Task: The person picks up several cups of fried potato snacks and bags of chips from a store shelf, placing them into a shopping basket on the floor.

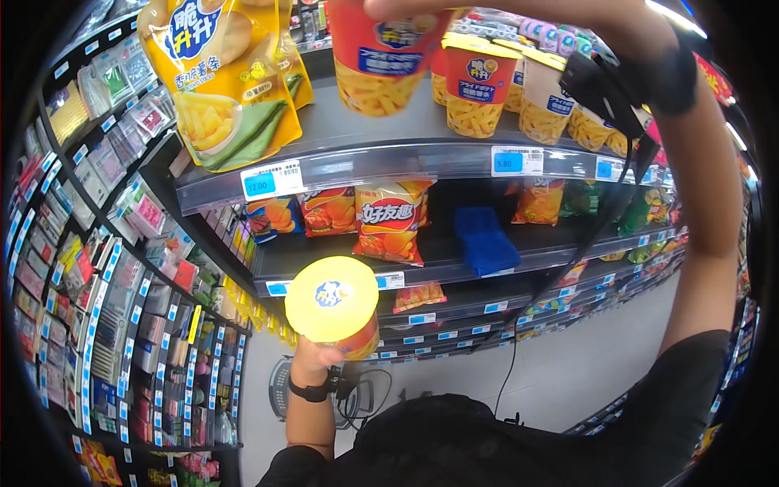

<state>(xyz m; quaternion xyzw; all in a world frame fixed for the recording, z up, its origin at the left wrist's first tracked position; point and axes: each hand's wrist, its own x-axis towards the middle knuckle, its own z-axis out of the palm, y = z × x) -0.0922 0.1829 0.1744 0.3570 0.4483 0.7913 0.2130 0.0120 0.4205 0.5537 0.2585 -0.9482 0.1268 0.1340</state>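
Near the lower middle, my left hand (318, 357) grips a snack cup with a yellow lid (329, 299), seen mostly from above. My right hand (406, 6) reaches across the top edge and holds a red cup (381, 65) with fries pictured on it, raised at the upper shelf (373, 154); most of the fingers are cut off by the frame. To the right of that cup stand several similar red, yellow-lidded cups (475, 93). A large yellow pouch of potato sticks (223, 122) stands at the shelf's left.
Lower shelves hold chip bags (389, 227) and a folded blue cloth (485, 242). Racks of small packaged goods (105, 341) line the left. A black cable (507, 381) hangs down at the right. A grey object (284, 390) lies on the floor beside my left arm.
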